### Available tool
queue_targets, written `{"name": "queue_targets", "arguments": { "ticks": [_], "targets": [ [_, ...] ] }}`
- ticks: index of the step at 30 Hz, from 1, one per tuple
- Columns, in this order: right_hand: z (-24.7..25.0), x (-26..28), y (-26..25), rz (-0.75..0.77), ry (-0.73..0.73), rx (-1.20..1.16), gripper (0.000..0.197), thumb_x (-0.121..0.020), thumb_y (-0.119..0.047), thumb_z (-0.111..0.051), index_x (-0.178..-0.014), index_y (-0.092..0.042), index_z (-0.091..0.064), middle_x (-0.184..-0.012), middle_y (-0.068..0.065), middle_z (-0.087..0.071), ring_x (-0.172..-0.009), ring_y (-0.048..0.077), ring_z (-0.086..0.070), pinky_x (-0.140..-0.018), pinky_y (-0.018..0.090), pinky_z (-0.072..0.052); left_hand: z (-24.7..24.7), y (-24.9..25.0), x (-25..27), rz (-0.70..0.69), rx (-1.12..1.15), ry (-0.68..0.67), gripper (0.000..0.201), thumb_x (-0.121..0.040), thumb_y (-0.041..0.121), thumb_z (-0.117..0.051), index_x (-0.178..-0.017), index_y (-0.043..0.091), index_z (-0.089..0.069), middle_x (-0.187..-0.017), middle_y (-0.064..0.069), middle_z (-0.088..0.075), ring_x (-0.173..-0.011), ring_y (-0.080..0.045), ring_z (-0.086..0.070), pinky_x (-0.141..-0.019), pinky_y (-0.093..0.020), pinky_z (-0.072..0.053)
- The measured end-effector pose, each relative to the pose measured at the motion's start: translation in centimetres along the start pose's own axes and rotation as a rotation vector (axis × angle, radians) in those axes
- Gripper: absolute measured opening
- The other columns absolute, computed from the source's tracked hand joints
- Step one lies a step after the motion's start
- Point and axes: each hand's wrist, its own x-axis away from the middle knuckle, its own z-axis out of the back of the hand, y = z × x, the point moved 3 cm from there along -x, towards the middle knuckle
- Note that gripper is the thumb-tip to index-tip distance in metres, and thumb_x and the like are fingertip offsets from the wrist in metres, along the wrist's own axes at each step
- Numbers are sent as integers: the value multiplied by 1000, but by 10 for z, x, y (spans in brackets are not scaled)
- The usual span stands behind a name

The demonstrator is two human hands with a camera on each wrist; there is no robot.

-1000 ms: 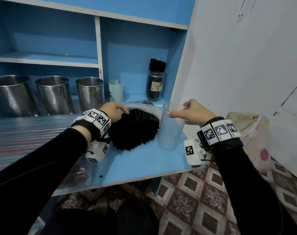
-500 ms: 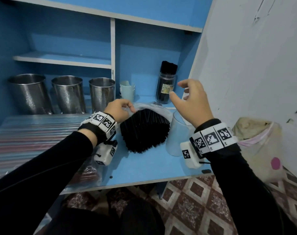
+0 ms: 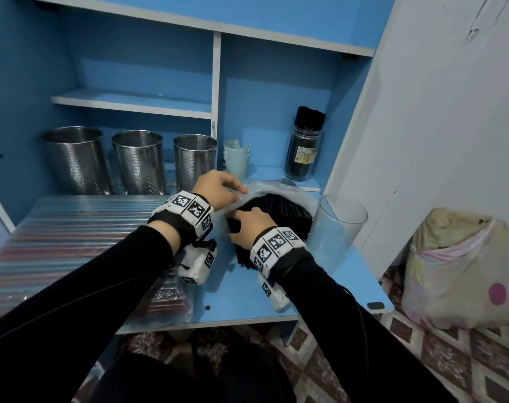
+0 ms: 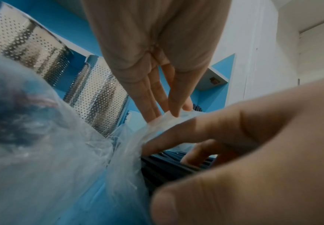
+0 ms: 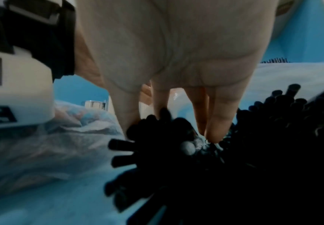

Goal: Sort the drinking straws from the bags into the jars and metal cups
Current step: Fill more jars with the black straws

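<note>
Since the earlier frames the right hand (image 3: 251,228) has left the clear glass (image 3: 336,225) and dropped onto the black straws (image 3: 279,212), its fingers (image 5: 217,121) spread and curling into the loose ends; whether they have closed round a bunch yet cannot be told. Beside it, the left hand (image 3: 218,189) pinches the rim of the clear plastic bag (image 3: 276,189) between thumb and fingertips (image 4: 173,106), holding the mouth open. Bag and straws lie on the blue shelf (image 3: 349,274), just left of the empty glass and in front of three perforated metal cups (image 3: 139,161) and a jar already packed with black straws (image 3: 304,152).

Such straws are judged light, thin and slick, stiff along their length yet easily crushed or kinked, and inclined to fan apart and slide out of a loose hold. A bundle is best circled near its middle, gently but fully, while the soft, crinkly film is kept pinned back
</note>
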Motion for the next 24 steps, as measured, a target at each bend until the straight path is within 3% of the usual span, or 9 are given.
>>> {"name": "queue_targets", "arguments": {
  "ticks": [2,5,10,15,17,20,22,24],
  "targets": [
    [-2,-3,3,9,-18,16,52,-92,-28,-57,-142,-34,-43,-135,16,-41,-123,36,-44,-100,40,-42,0,-2,1,12,13,-5,20,-83,4,-73,-91,22,-77,-103,4,-71,-100,-9,-61,-94,-23,-44],
    [-2,-6,4,-2,-12,22,40,-92,-19,-54,-132,-25,-53,-130,16,-43,-119,35,-47,-95,39,-44,-4,0,1,5,24,-18,20,-84,6,-73,-92,23,-76,-99,7,-69,-96,-7,-60,-90,-20,-42],
    [4,-4,5,-3,27,-50,32,-90,-11,-53,-121,-17,-59,-126,14,-47,-114,32,-52,-89,37,-45,-6,1,1,7,8,-30,24,-87,2,-66,-97,22,-74,-104,5,-68,-96,-7,-58,-87,-20,-40],
    [21,11,14,31,141,-161,27,-85,-5,-56,-106,-20,-65,-117,10,-56,-104,29,-58,-87,34,-48,-7,1,2,8,-7,-90,24,-90,4,-63,-106,19,-72,-119,-3,-67,-116,-16,-59,-105,-30,-42],
    [29,19,21,47,163,-239,27,-82,-1,-58,-100,-19,-67,-112,7,-63,-97,24,-60,-84,31,-50,-8,1,2,31,-32,-118,23,-90,7,-64,-108,21,-69,-123,-5,-65,-118,-17,-58,-105,-30,-42],
    [35,32,29,61,155,-346,26,-80,0,-62,-98,-17,-69,-108,4,-64,-77,17,-58,-72,26,-51,-12,4,4,73,-75,-137,20,-89,19,-67,-109,22,-67,-124,-4,-64,-116,-18,-58,-94,-25,-41],
    [37,39,34,72,132,-366,26,-80,0,-63,-97,-19,-68,-104,3,-62,-63,13,-58,-58,17,-50,-13,8,6,79,-107,-100,21,-88,26,-68,-109,23,-67,-128,-3,-61,-119,-19,-56,-94,-26,-41],
    [41,47,38,77,125,-382,26,-80,0,-64,-96,-21,-68,-100,1,-60,-55,11,-59,-47,12,-47,-12,13,11,46,-130,-26,27,-87,22,-69,-114,22,-67,-133,-3,-59,-122,-20,-55,-98,-26,-41]
  ]
}}
